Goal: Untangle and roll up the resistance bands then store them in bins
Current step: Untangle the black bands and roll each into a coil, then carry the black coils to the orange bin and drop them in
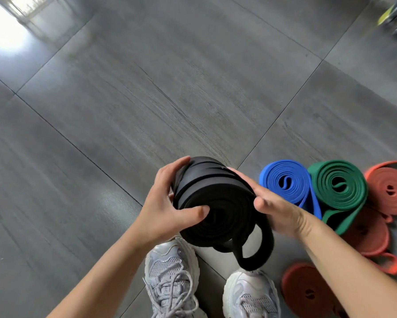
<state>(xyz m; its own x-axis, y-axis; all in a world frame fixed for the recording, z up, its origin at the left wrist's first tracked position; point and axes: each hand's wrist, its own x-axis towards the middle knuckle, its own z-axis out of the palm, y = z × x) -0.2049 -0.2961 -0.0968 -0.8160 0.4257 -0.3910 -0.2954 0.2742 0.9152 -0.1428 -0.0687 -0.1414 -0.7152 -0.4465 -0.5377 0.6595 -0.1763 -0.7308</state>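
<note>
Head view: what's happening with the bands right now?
A person's left grip and right grip hold a nearly rolled black resistance band above their sneakers. Its loose tail hangs down. A blue roll, a green roll and orange-red rolls lie on the floor to the right.

Grey tiled floor is carrying everything | green roll is sitting on it | blue roll is touching green's left side | red rolls are lying right of and below green | pale sneakers are standing lower left of green
</note>
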